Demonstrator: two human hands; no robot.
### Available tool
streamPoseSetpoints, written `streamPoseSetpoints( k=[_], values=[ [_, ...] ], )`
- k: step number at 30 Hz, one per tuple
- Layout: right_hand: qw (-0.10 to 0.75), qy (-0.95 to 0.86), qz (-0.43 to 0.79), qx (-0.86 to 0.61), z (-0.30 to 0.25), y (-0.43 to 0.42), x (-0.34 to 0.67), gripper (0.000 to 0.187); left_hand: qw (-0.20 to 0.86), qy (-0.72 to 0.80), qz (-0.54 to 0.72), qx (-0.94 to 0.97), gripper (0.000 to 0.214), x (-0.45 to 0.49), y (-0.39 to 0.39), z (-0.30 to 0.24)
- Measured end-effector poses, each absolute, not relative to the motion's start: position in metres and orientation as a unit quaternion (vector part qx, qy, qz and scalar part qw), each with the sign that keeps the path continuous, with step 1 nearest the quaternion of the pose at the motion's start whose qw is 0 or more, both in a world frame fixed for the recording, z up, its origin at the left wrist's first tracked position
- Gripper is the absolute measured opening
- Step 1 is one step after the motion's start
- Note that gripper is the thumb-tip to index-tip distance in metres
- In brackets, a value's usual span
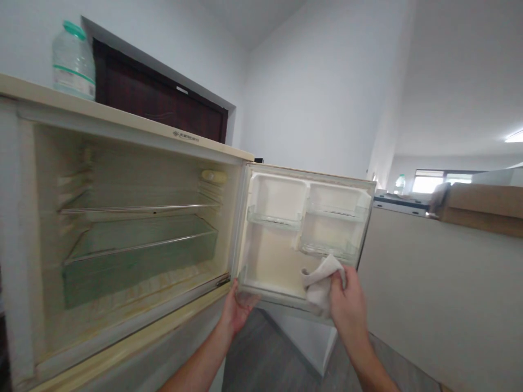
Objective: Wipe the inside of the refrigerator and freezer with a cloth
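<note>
An old cream fridge (122,130) stands open before me, its top compartment bare apart from glass shelves (139,239). The compartment door (302,228) swings out to the right, with clear door racks (327,250) inside it. My left hand (239,307) grips the door's lower inner corner, fingers curled round the edge. My right hand (347,307) is closed on a white cloth (321,280), pressed against the lower part of the door's inner face, just below the right rack.
A large plastic water bottle (73,60) stands on top of the fridge. A dark wooden door (159,106) is behind it. At the right runs a white counter wall (429,294) with cardboard boxes (478,209) on top. Grey floor (269,354) lies below the door.
</note>
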State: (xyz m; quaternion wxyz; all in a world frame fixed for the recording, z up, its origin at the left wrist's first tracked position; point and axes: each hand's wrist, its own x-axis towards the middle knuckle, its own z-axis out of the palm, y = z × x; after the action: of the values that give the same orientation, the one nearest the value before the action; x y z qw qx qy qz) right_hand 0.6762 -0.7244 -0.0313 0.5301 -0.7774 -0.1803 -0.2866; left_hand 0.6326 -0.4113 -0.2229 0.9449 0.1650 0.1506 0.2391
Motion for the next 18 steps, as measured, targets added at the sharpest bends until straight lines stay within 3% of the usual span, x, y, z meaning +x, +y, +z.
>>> streamPoseSetpoints(
  k=[5, 8, 11, 14, 18],
  values=[
    [0.764, -0.182, -0.02, -0.619, -0.063, -0.61, 0.693, 0.055, 0.951, 0.132, 0.232, 0.159, 0.039, 0.63, -0.416, -0.22],
    [0.832, -0.164, -0.008, -0.529, -0.059, -0.546, 0.702, 0.058, 0.95, 0.127, 0.239, 0.159, 0.04, 0.631, -0.418, -0.219],
    [0.823, -0.222, -0.088, -0.515, -0.05, -0.495, 0.705, 0.057, 0.948, 0.12, 0.247, 0.161, 0.042, 0.633, -0.419, -0.219],
    [0.75, -0.318, -0.169, -0.555, -0.04, -0.462, 0.71, 0.054, 0.946, 0.118, 0.255, 0.159, 0.038, 0.637, -0.42, -0.22],
    [0.682, -0.366, -0.183, -0.606, -0.032, -0.443, 0.727, 0.044, 0.947, 0.124, 0.254, 0.155, 0.034, 0.641, -0.417, -0.224]
  ],
)
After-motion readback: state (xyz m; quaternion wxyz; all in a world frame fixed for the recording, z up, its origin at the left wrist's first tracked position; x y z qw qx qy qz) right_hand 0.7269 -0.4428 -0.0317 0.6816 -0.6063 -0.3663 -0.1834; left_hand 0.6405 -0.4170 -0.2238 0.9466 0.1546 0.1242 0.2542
